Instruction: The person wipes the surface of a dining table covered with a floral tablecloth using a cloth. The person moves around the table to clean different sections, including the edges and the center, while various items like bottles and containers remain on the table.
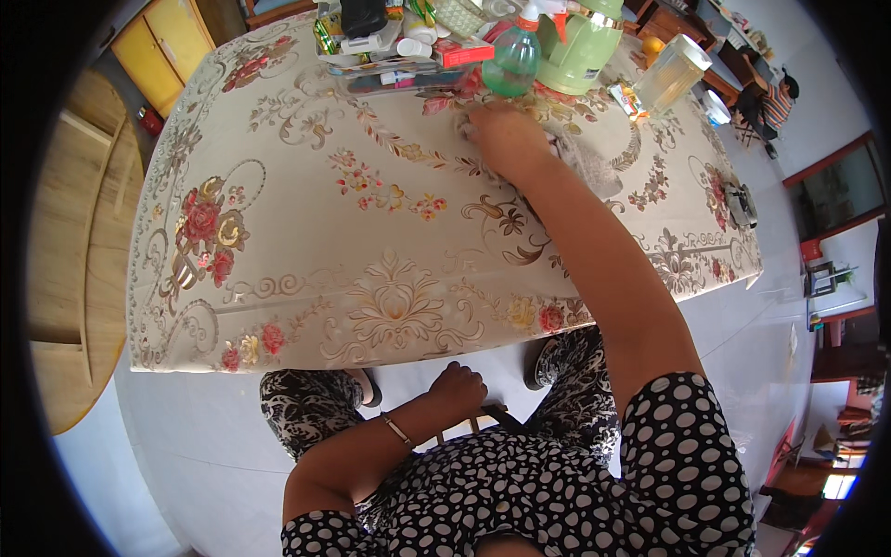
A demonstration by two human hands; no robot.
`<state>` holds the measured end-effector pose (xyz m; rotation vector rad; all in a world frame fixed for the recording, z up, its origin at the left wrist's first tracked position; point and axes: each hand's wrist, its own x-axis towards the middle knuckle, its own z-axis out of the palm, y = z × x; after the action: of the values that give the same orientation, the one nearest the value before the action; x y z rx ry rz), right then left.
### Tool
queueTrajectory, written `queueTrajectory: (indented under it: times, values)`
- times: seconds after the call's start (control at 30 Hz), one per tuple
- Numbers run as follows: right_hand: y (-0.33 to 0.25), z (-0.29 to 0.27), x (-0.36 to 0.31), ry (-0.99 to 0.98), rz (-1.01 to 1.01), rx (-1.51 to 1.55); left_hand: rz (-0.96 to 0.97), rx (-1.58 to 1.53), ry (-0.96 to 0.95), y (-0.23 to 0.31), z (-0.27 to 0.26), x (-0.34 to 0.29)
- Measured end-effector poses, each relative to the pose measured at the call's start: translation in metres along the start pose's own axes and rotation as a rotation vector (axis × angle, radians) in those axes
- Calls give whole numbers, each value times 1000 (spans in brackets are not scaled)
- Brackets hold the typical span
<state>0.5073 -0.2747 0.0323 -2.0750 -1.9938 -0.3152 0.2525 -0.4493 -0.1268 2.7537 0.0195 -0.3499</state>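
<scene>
The right hand (501, 139) lies palm down on the flowered tablecloth (306, 213) near the table's far edge, fingers spread flat against the cloth and closed on nothing. Just beyond its fingertips stands a green spray bottle (512, 58), with a pale green jug (583, 46) beside it and a clear plastic jar (672, 72) toward the far right corner. A tray of small packets and tubes (390, 46) crowds the far edge to the left of the bottle. The left hand (458, 388) sits below the table's near edge, curled at a dark chair edge; I cannot tell whether it grips it. The floor (186, 436) is pale grey, and a yellow cabinet (167, 46) stands past the far left corner.
</scene>
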Motion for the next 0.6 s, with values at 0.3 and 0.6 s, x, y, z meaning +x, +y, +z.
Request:
queueTrajectory:
  times: [0.3,0.6]
  values:
    - [-11,-5,-42,99,-162,30,-2,-18,56,-1,-4,-10]
    - [-10,3,-3,-13,41,18,-16,-21,43,0,-1,-9]
